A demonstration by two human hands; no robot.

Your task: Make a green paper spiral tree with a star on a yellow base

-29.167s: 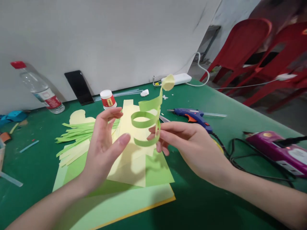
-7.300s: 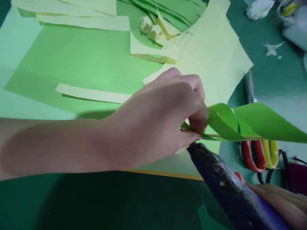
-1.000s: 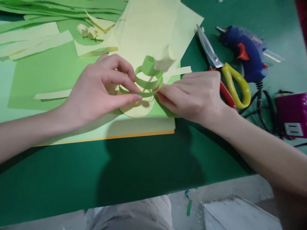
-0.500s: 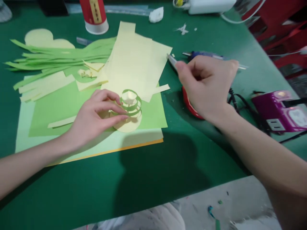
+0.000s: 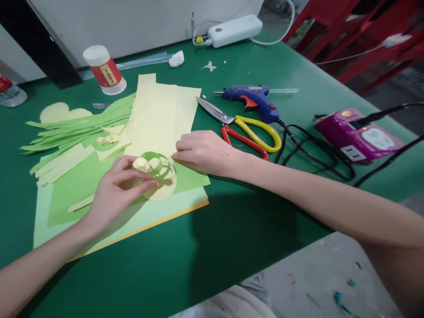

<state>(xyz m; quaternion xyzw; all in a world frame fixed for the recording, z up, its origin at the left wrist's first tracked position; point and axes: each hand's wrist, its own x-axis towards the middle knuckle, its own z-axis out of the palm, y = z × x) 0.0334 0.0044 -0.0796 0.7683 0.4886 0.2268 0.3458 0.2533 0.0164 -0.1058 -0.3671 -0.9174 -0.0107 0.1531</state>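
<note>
My left hand (image 5: 114, 192) pinches a green paper spiral (image 5: 158, 164) between thumb and fingers. The spiral stands on a pale yellow paper disc (image 5: 164, 187) and has a small yellow bud inside it. All this rests on light green sheets (image 5: 76, 185). My right hand (image 5: 203, 152) lies just right of the spiral, its fingers loosely bent and resting on the edge of a pale yellow sheet (image 5: 155, 119). Nothing shows in that hand.
Red and yellow scissors (image 5: 251, 132) and a blue glue gun (image 5: 251, 97) lie right of my right hand, with black cables and a purple power strip (image 5: 357, 137) beyond. Green paper strips (image 5: 76, 128), a glue pot (image 5: 104, 70) and a white adapter (image 5: 233, 28) sit further back. The green table (image 5: 232, 229) ends near me.
My right hand has come back from over the scissors and settled on the paper beside the spiral. My left hand has kept its hold on the spiral. The camera has tilted up.
</note>
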